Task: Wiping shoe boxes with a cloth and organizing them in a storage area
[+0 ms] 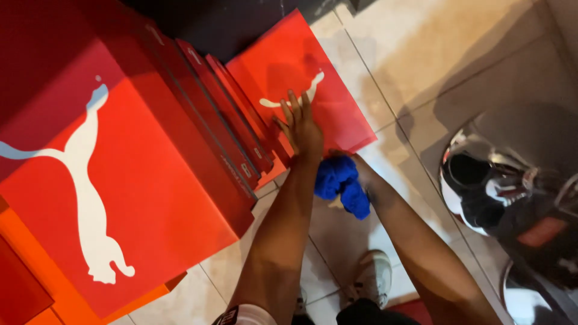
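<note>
Grip: left hand [303,128] spread flat on red box [337,108] | right hand [355,165] mostly hidden, seemingly clutching blue cloth [341,182]

Your left hand [299,127] lies flat on the low box [313,90], with your right hand [356,174] and the cloth [340,183] just below its near edge. Stacked boxes [138,180] rise to the left, a helmet [481,186] sits off right on the floor [421,54].

Left hand [299,125] flat on red shoebox [325,102], right hand [355,171] clutching blue cloth [341,182].
</note>
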